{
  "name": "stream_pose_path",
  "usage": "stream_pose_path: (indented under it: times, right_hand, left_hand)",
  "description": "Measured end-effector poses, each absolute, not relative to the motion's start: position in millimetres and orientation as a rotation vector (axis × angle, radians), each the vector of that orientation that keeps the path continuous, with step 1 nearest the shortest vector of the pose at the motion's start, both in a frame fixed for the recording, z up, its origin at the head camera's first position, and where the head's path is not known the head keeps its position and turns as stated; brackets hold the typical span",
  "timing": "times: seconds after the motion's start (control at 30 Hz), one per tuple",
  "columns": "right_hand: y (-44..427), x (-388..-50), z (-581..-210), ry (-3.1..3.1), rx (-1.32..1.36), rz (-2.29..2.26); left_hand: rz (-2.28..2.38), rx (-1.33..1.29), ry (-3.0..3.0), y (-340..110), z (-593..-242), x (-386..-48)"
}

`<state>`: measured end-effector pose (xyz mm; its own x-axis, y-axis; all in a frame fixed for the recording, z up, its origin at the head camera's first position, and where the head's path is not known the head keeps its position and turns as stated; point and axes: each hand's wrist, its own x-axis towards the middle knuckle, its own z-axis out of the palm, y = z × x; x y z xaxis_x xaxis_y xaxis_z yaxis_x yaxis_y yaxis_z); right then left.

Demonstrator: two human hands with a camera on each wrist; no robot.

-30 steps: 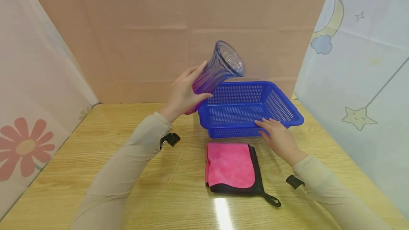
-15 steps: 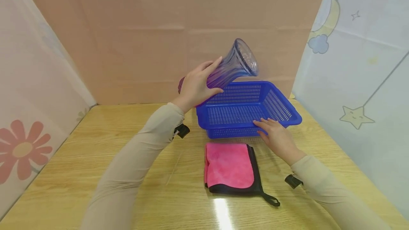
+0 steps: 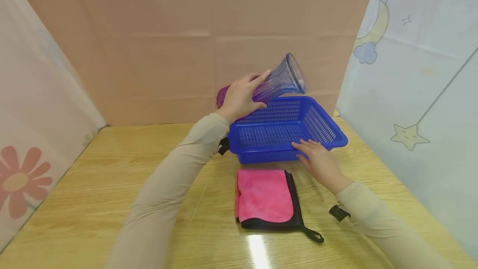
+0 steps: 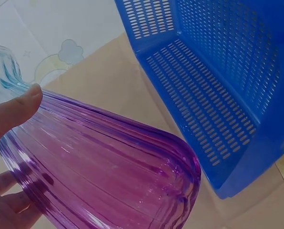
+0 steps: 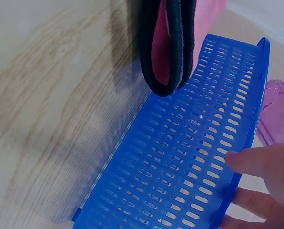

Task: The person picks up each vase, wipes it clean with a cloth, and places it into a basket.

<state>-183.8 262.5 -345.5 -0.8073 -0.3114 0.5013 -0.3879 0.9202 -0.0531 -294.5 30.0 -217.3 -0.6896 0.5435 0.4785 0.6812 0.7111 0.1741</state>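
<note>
My left hand (image 3: 240,96) grips a glass vase (image 3: 278,82) round its body, above the back left of a blue plastic basket (image 3: 239,150). The vase lies nearly on its side, its flared clear-blue mouth to the right and its purple base to the left. In the left wrist view the thumb and fingers clasp the vase (image 4: 108,162) from opposite sides. My right hand (image 3: 319,163) rests on the basket's near rim. In the right wrist view its thumb lies against the outer wall while the fingers (image 5: 251,202) reach over the rim, pinching it.
A folded pink cloth (image 3: 265,196) with black edging and a loop lies on the wooden table (image 3: 112,186), just in front of the basket. An orange-tan sheet (image 3: 149,53) hangs behind the table, and a patterned white sheet (image 3: 422,74) on the right.
My left hand has carried the vase to the right over the basket, and the vase has tilted closer to horizontal. The right hand stays at the basket's near rim.
</note>
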Motion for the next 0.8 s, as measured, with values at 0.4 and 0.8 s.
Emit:
stream_pose_path:
  times: [0.4,0.8]
  right_hand:
    - [264,-183,-346,-2.569,0.518,0.202]
    - [264,-181,-348,-2.584,0.487,0.204]
  left_hand:
    - [-0.337,-0.970,-2.575,52,-236,-313]
    - [-0.263,-0.967,-2.621,66,-244,-326]
